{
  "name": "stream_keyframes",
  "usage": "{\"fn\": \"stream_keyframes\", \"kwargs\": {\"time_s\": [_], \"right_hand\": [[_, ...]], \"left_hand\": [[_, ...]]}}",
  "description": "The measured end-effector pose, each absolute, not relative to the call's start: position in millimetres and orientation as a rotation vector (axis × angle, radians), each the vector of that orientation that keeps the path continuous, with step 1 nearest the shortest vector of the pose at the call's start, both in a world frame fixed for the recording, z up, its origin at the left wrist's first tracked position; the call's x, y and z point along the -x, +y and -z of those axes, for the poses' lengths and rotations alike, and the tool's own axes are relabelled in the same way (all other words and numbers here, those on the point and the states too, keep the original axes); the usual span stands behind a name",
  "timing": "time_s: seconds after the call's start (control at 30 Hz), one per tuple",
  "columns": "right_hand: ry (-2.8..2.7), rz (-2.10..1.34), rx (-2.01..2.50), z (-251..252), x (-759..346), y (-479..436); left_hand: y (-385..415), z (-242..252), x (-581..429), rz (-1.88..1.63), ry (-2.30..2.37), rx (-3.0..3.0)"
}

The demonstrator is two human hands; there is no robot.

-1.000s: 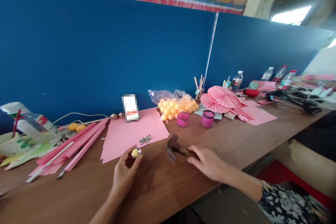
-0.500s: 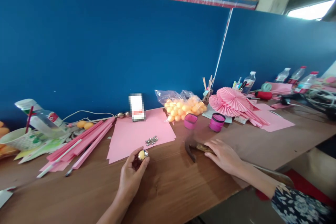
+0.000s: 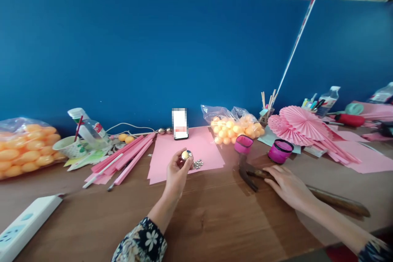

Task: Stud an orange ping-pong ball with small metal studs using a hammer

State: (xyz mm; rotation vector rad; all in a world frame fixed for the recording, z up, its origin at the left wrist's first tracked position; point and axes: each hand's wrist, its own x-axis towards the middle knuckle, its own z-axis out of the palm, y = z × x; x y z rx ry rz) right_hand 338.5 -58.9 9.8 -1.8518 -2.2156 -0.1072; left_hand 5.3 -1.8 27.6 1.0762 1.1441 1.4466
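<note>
My left hand (image 3: 178, 170) is closed round a small shiny silver ball (image 3: 186, 155) with a yellowish patch on its top. It is raised in front of a small heap of silver beads (image 3: 198, 164) on a stack of pink paper (image 3: 162, 168). My right hand (image 3: 290, 186) lies over the wooden handle of a claw hammer (image 3: 334, 200), thumb on the near side and fingers across the wood. The dark hammer head points left on the brown table, just below a small pink container (image 3: 244, 144). A magenta round container (image 3: 280, 151) stands above my right hand.
A phone (image 3: 180, 124) leans at the blue partition. Bags of orange balls (image 3: 236, 129) stand behind the paper and at far left. Pink strips (image 3: 123, 157), a tilted bottle (image 3: 92, 129) and a power strip (image 3: 29, 225) are left; paper fans (image 3: 301, 125) are right.
The view has turned left, bringing the power strip and left bag into sight. My left hand has lifted the silver ball forward, towards the beads. The right hand stays at the hammer handle.
</note>
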Motion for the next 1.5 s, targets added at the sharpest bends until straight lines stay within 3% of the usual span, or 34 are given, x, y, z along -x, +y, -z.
{"fn": "stream_keyframes", "kwargs": {"time_s": [0.13,0.23,0.43,0.8,1.5], "right_hand": [[-2.117,0.156,1.752,-36.3,-294.6,-61.7],[-2.204,-0.013,1.520,-50.4,-233.0,-57.8],[-2.260,-0.234,1.480,-29.9,-154.8,-12.7],[-2.283,-0.110,1.564,3.3,-154.1,18.2],[-1.967,-0.270,1.403,10.0,-160.8,22.2]], "left_hand": [[1.3,-14.8,-2.7,-1.467,1.174,-1.005],[-1.0,-7.8,-1.6,-1.468,1.210,-1.012],[-4.0,0.8,-4.6,-1.455,1.240,-1.022],[-4.0,4.7,-7.2,-1.438,1.296,-1.014],[-3.2,11.4,-6.3,-1.382,1.361,-1.149]]}}
